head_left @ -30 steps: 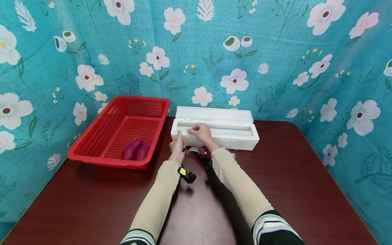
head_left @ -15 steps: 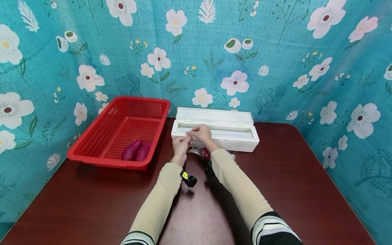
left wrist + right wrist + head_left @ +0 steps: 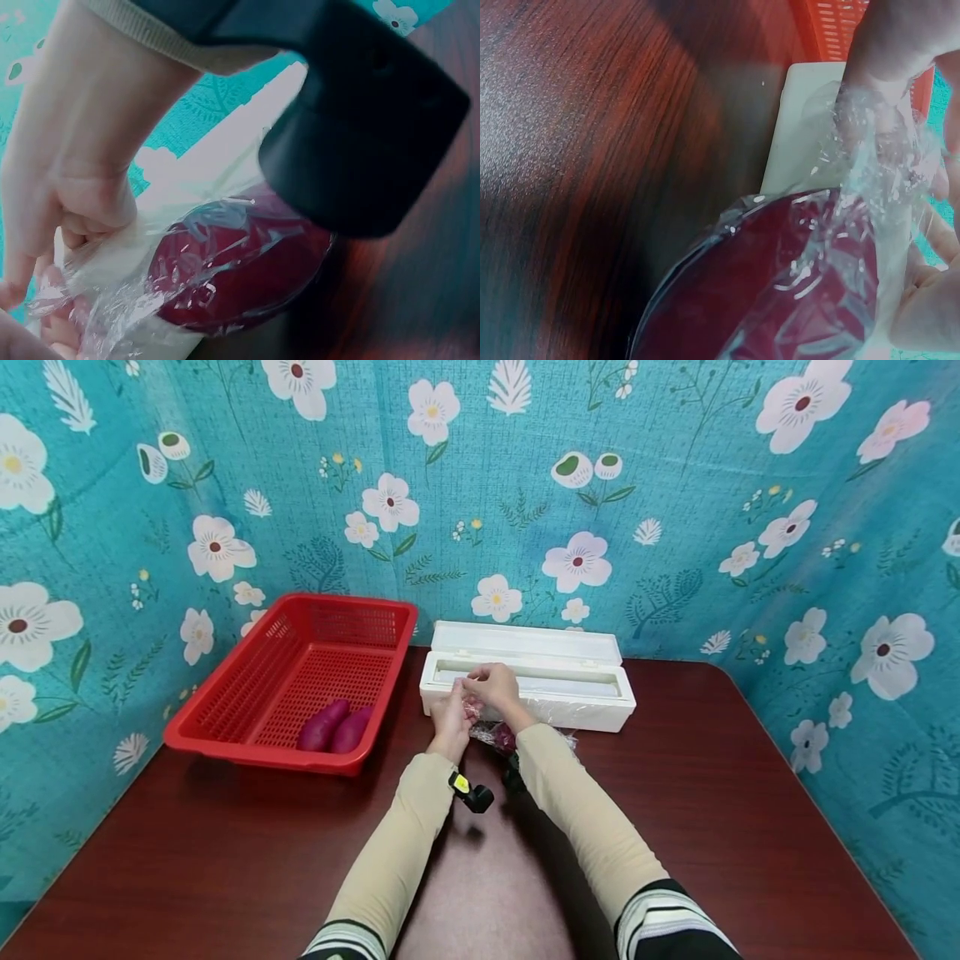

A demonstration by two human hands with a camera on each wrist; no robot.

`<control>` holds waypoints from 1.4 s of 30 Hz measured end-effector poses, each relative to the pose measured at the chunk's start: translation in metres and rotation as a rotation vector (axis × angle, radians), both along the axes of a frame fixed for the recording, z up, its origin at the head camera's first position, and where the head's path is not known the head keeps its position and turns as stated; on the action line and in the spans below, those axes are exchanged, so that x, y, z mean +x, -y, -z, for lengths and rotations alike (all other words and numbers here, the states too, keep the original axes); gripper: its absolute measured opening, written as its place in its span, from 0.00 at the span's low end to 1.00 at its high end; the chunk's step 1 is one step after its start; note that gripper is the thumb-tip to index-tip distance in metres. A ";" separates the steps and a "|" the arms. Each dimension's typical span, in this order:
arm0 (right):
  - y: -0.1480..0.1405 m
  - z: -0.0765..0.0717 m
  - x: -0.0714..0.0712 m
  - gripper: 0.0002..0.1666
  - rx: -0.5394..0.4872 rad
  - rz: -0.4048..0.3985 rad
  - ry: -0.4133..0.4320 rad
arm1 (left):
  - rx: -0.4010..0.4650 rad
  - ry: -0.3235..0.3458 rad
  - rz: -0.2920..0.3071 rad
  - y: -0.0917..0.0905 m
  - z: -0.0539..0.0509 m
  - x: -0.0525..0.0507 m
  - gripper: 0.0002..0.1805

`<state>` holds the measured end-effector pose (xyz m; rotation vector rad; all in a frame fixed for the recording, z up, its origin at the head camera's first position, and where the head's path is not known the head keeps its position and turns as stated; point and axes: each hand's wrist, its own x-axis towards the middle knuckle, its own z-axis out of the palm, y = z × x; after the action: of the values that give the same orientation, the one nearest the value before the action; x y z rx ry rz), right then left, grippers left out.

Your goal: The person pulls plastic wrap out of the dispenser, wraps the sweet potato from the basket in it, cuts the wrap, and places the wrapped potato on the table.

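Dark purple-red rounded item [image 3: 232,266] sits just in front of the long white open-lidded box [image 3: 581,713], under crumpled clear plastic film [image 3: 120,307] — left hand [image 3: 451,720] has fingers curled into the bunched end, right hand [image 3: 495,687] has fingertips narrowed, apparently pinching film too. Main risk: thin film tears or clings to skin if pulled unevenly. Second — a hard tug could roll that rounded item.

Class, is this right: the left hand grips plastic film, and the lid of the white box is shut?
Not quite: the left hand grips plastic film, but the lid of the white box is open, as the head view shows.
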<state>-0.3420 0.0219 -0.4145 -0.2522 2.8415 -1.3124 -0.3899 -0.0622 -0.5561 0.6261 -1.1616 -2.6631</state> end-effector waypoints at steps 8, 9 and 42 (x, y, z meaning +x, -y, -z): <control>0.001 -0.002 0.003 0.17 0.002 0.040 0.025 | 0.000 -0.009 -0.074 0.003 0.042 -0.023 0.06; 0.001 -0.002 0.003 0.17 0.014 0.039 0.025 | 0.005 -0.004 -0.072 0.002 0.034 -0.018 0.06; 0.003 0.012 0.008 0.15 0.192 0.076 -0.251 | -0.039 0.089 -0.153 -0.001 0.034 -0.031 0.22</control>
<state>-0.3344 0.0189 -0.4262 -0.3317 3.1899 -1.0767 -0.4210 -0.0616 -0.5906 0.8004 -1.1359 -2.5028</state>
